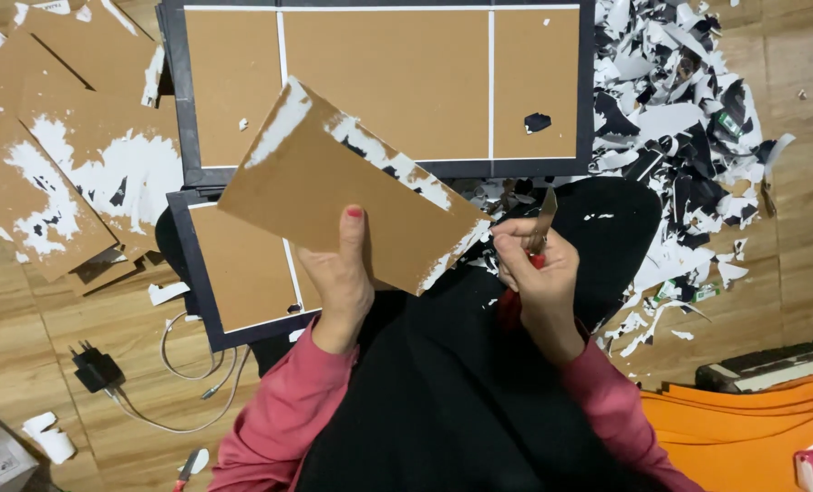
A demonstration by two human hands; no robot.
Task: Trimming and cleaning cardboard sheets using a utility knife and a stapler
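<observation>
Brown cardboard panel (347, 187) gripped in her left hand (341, 273); right hand (539, 264) clenches a red-handled scraper (543, 219) at its edge, mid-stripping; white paper remnants need careful scraping.

wooden plank floor (24, 319), paper scraps (689, 118)
</observation>
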